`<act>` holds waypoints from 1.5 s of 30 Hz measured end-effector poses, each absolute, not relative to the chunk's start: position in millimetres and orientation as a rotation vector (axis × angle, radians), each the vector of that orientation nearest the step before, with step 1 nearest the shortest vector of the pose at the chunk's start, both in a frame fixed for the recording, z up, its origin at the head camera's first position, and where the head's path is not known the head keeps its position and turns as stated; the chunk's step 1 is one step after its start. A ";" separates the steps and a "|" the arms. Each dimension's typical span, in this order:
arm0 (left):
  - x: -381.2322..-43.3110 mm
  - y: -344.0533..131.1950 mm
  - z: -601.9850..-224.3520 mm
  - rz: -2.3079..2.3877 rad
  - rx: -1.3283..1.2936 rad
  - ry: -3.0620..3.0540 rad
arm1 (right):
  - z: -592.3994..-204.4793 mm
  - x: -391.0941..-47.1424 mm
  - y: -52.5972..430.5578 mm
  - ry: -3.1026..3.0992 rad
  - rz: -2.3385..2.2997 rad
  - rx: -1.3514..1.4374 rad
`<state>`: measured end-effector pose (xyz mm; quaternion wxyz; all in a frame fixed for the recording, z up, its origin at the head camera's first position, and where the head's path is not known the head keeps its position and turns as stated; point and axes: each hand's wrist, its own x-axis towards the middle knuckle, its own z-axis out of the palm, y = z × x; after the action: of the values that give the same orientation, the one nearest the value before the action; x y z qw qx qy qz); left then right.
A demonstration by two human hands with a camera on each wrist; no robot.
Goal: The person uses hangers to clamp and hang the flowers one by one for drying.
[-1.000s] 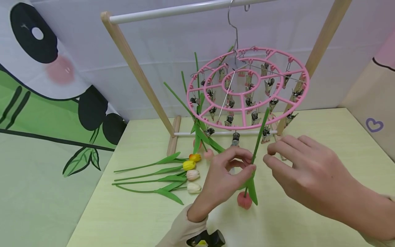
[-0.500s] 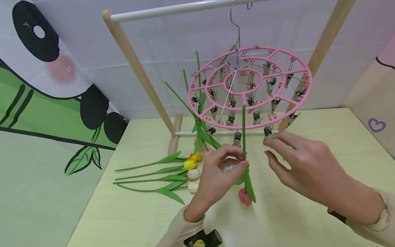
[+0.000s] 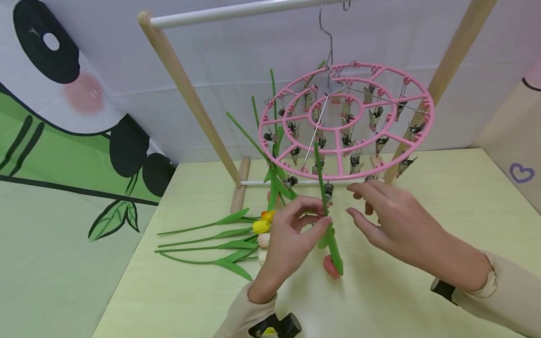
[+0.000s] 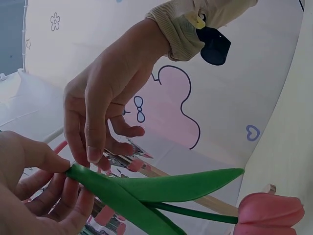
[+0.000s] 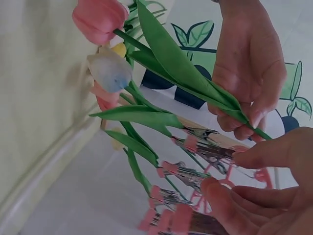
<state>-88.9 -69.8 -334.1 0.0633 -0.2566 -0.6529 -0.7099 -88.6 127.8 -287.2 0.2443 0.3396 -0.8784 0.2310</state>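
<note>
One pink tulip, head view's lower centre, is pinched in my left hand; my right hand, fingers apart, is nearby (the right wrist view alone adds a bluish-white tulip, upper left).

Smooth plastic here on the round pink hanger, shiny metal on its silver clips, matt wood in the straight pale posts, satiny petals on the pink tulip!

Pale tulip heads part-hid bhd L hand.
</note>
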 end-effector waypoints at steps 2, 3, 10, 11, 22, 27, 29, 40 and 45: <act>-89.9 -70.2 -334.4 -2.146 -0.773 -1.969 | -289.9 -92.5 125.4 -2.424 0.685 0.924; -90.4 -70.4 -334.5 -2.147 -0.773 -1.967 | -291.5 -94.6 124.3 -2.429 0.712 0.924; -94.2 -71.7 -336.2 -2.160 -0.742 -1.969 | -302.7 -108.5 120.1 -2.391 0.871 0.924; -94.8 -71.9 -336.2 -2.162 -0.739 -1.970 | -303.8 -110.1 119.3 -2.381 0.888 0.918; -99.6 -73.4 -335.9 -2.148 -0.694 -1.964 | -307.8 -122.2 108.7 -2.397 1.115 0.802; -101.7 -74.1 -336.5 -2.155 -0.674 -1.961 | -307.9 -125.4 107.9 -2.422 1.216 0.770; -102.8 -74.1 -336.9 -2.157 -0.672 -1.960 | -308.2 -126.2 108.1 -2.427 1.245 0.763; -105.4 -75.3 -338.8 -2.158 -0.622 -1.970 | -306.1 -125.5 108.7 -2.460 1.513 0.679; -106.1 -75.1 -338.5 -2.160 -0.609 -1.968 | -303.5 -124.5 109.3 -2.523 1.485 0.604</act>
<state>-106.1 -75.1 -338.5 0.0783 -0.2032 -0.6573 -0.7215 -124.5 109.3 -303.5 0.0761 0.2013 -0.8416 0.4954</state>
